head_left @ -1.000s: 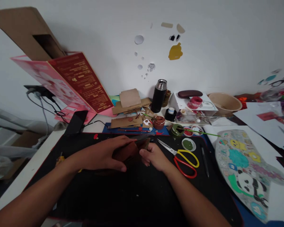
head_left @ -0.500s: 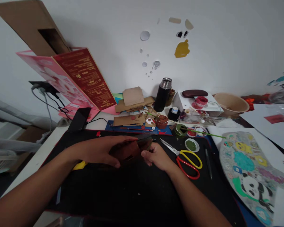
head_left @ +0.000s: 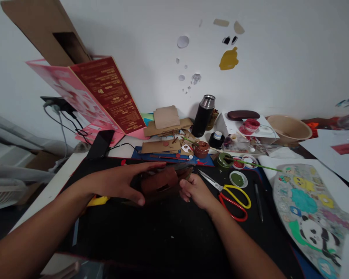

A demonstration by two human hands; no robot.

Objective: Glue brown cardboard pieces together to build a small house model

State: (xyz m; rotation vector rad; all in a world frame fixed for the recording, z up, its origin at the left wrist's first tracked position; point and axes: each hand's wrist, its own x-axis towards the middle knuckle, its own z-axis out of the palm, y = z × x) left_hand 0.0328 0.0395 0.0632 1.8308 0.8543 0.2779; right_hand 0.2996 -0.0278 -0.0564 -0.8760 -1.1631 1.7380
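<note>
A small reddish-brown box-like piece (head_left: 159,180) with a dark slot in its front is held above the black mat (head_left: 163,236). It seems to sit on a thin, dark greenish sheet, whose outline is hard to make out. My right hand (head_left: 195,190) pinches the right edge of this piece between thumb and curled fingers. Around its left end, my left hand (head_left: 116,181) has thumb and fingers spread apart; whether they touch the piece is unclear. Scissors (head_left: 228,195) with yellow and red handles lie open just right of my right hand.
Behind the mat stand a brown paint jar (head_left: 201,149), a green paint jar (head_left: 223,160) with a brush across it, and a black thermos (head_left: 203,116). A lid of green paint (head_left: 237,179), a black pen (head_left: 258,202) and a painted board (head_left: 311,217) are right. Something yellow (head_left: 98,200) lies under my left wrist.
The view has shifted slightly, so the scene sits a little further right. My left fingers have drawn back leftward from the brown piece, showing more of it. My right hand keeps its pinch.
</note>
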